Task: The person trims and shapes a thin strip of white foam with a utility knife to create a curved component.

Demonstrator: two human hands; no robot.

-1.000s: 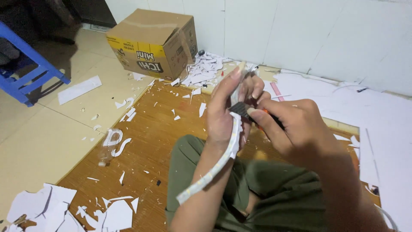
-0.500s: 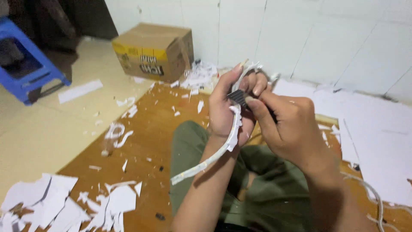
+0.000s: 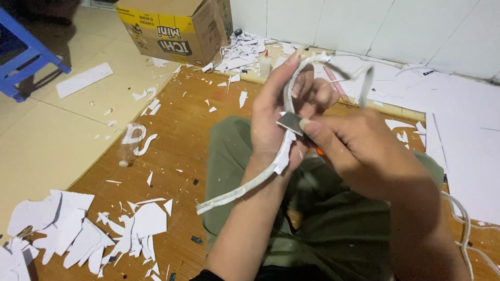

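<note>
Strip (image 3: 245,188), white, long and bendy, runs through the left hand (image 3: 281,117) above the person's lap; its upper end curls over the fingertips, its lower end hangs free past the wrist toward the floor (image 3: 172,156).

Head view, only view:
- Left hand clenched round the strip, palm toward camera, thumb up.
- Right hand (image 3: 364,156) clenched on a small knife; grey blade (image 3: 289,123) lies flat against the strip at the left palm. An orange bit of handle shows below the fingers.
- Blade and left palm touching or nearly so; cannot tell which.
- Floor: white scraps (image 3: 88,229) bottom left, more by the cardboard box (image 3: 172,28), a small bottle (image 3: 264,65) near the wall, white sheets (image 3: 463,151) at right, blue stool (image 3: 26,57) top left.

Risk, my judgement:
- Blade works toward bare skin; a slip off the curved strip could cut the left palm or thumb.
- Free lower end may swing and twist the strip under the blade, spoiling the cut.
- Knees lie under the work, so a dropped knife lands on the lap.
</note>
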